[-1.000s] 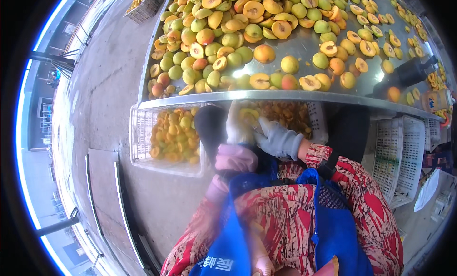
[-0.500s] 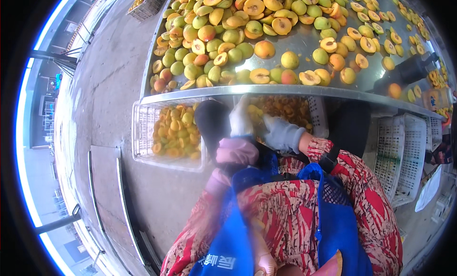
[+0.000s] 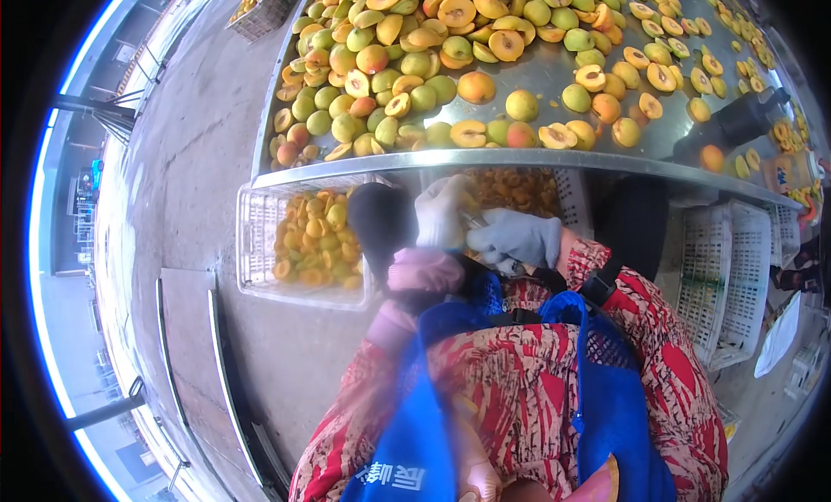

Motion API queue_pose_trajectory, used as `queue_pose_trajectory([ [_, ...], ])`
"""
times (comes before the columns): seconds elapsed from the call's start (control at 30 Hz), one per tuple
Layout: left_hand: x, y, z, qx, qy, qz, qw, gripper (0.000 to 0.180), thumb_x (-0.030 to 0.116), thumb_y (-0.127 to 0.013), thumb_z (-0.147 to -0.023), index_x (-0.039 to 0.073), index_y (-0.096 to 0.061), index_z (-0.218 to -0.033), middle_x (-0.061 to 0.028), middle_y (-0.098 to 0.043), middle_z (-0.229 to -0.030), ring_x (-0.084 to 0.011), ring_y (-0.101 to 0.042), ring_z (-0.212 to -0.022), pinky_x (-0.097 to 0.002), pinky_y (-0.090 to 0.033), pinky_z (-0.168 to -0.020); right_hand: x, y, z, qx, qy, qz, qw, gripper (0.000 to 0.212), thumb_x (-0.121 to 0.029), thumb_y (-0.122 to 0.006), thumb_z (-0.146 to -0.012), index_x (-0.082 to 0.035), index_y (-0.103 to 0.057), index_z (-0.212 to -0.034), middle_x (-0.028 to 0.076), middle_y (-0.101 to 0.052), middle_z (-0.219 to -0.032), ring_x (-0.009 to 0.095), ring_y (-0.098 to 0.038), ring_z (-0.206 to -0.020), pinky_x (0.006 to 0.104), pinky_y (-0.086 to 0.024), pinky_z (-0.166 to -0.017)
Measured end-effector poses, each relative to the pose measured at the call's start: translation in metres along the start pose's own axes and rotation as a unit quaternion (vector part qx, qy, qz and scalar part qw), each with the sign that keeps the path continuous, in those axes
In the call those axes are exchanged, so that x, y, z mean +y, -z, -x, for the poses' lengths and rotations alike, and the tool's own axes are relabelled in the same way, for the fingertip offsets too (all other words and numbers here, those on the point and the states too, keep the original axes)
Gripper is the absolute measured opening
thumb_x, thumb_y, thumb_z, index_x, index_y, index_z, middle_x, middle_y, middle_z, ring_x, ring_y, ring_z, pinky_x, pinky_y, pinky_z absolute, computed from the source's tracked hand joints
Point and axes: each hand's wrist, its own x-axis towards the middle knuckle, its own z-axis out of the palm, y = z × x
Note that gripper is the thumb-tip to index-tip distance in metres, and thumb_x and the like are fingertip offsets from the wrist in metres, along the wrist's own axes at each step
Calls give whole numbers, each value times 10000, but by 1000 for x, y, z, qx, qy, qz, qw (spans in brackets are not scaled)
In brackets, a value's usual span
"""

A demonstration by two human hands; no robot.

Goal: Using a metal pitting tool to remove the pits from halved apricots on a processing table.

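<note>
My left hand (image 3: 440, 215), in a white glove, is closed with its fingers curled in front of my body, just below the table edge. A small yellowish patch shows at its fingertips; I cannot make out what it holds. Close against it, my right hand (image 3: 518, 239), in a pale grey glove, is closed around what looks like a thin metal tool (image 3: 473, 218), mostly hidden. Behind both hands, under the table, sits a crate of orange-brown fruit halves (image 3: 519, 190). On the metal table (image 3: 537, 162) lie many apricot-like fruits (image 3: 522, 106), whole and halved, some with pits.
A clear plastic crate (image 3: 246, 242) with yellow fruit halves stands on the floor to the left. White slatted crates (image 3: 731, 281) stand at the right. A dark cylindrical object (image 3: 736, 125) lies on the table's right. Another fruit-filled crate (image 3: 260, 19) is at far left.
My left hand has turned and its fingers have curled inward. My right hand has lowered slightly and closed in beside it. The view has shifted a little.
</note>
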Motion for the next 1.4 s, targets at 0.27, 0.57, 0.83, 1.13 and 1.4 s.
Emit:
queue_pose_trajectory([
  [0.27, -4, -3, 8, -23, -40, -225, 973, 239, 209, -606, -865, -14, -678, -912, -72, -653, -747, -169, -625, -694, -278, -492, -635, -13, 7, 20, 8, -95, 62, 993, 146, -204, -548, -857, -105, -538, -751, -51, -401, -565, 56, -372, -416, 231, -267, -359],
  [0.57, 11, -1, 29, -228, -173, -350, 892, 171, 181, -591, -828, 56, -706, -853, -126, -643, -796, -225, -634, -751, -311, -501, -692, 9, 23, 26, -126, -125, -51, 983, 143, -167, -557, -840, -162, -490, -714, -84, -360, -537, 29, -312, -401, 209, -205, -365],
  [0.83, 23, -23, 36, -173, 27, -189, 966, 146, 140, -620, -810, 20, -696, -845, -34, -677, -820, -141, -623, -727, -264, -489, -660, 4, 32, 38, -147, -112, -75, 980, 134, -143, -541, -874, -146, -471, -759, -90, -340, -528, 11, -313, -378, 186, -221, -342],
  [1.13, 23, -34, 19, -297, -346, -425, 782, 170, 166, -613, -839, 17, -686, -874, -91, -665, -872, -172, -617, -769, -288, -501, -696, 19, 32, 46, -121, -105, -160, 974, 96, -158, -517, -916, -143, -500, -823, -99, -315, -521, 8, -275, -362, 187, -196, -330],
  [1.4, -19, -47, 5, 23, 69, 29, 997, 473, 409, -565, -912, -60, -615, -953, -70, -518, -625, -180, -495, -523, -318, -431, -497, 20, 19, 32, 206, 18, 343, 916, 290, -267, -553, -864, -14, -534, -1006, 195, -636, -803, 295, -637, -687, 396, -500, -603],
])
